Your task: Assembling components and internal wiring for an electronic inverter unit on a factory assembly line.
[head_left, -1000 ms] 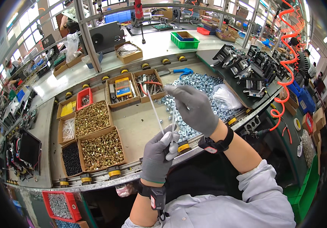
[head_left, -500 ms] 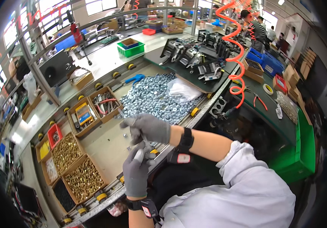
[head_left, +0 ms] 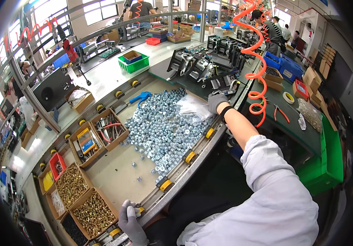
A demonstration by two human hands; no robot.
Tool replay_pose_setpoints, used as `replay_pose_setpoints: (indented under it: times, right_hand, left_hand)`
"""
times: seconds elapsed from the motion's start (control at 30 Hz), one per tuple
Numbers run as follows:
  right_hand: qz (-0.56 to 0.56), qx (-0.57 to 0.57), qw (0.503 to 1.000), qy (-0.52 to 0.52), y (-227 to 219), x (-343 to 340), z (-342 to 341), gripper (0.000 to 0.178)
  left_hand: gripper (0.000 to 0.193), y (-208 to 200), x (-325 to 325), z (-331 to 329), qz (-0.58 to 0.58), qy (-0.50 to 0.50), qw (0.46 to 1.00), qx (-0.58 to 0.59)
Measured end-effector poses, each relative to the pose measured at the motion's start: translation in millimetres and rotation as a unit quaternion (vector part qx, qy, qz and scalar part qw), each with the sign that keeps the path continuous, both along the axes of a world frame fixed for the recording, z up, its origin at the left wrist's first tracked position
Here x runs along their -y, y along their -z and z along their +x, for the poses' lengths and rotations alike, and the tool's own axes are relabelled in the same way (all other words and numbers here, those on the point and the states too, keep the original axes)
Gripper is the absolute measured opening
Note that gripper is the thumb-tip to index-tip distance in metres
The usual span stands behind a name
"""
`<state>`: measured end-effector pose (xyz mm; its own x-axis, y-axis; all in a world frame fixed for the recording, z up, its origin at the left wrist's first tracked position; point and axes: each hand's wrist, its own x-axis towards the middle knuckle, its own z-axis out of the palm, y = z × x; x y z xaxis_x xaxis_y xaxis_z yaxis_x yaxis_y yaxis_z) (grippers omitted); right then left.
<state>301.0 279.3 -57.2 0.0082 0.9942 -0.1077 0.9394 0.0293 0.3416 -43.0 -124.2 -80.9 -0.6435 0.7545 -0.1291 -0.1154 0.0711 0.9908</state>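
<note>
My right hand [head_left: 217,102], in a grey glove, reaches out to the edge of the dark green mat, beside the clear plastic bag [head_left: 193,108]. Its fingertips are hidden under the back of the hand, so any hold is out of sight. Low in the view, my left hand [head_left: 130,223], also gloved, stays by the near rail with fingers curled in and thumb against them. Whatever it may pinch is too small to make out. Between the hands spreads a heap of silvery nuts [head_left: 164,127]. Black metal assemblies [head_left: 203,67] stand on the mat beyond my right hand.
Cardboard boxes of brass-coloured parts [head_left: 92,215] and a box of tools [head_left: 111,128] line the left. Blue-handled pliers [head_left: 140,97] lie behind the nuts. An orange coiled hose [head_left: 252,53] hangs at right. Yellow rollers [head_left: 166,184] run along the near rail.
My hands were together over the tray. My right hand has moved far and right to the mat edge; my left hand has dropped down and left to the rail.
</note>
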Motion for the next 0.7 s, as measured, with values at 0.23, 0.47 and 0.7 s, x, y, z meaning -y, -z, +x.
replay_pose_setpoints:
  times: [0.23,0.47,0.7]
  right_hand:
    - [0.067,0.086,0.993,-0.049,45.4,-33.6,1.4,0.026]
    - [0.036,0.106,0.986,-0.122,43.4,-6.4,-24.8,0.027]
    - [0.011,0.064,0.977,-0.202,40.7,77.0,-114.2,0.024]
  left_hand:
    - [0.028,17.5,0.8,-4.0,0.022,0.02,0.999,-0.022]
    - [0.029,12.8,0.7,-1.7,0.056,0.003,0.998,-0.031]
    - [0.029,10.4,1.0,-1.3,0.066,0.02,0.997,-0.037]
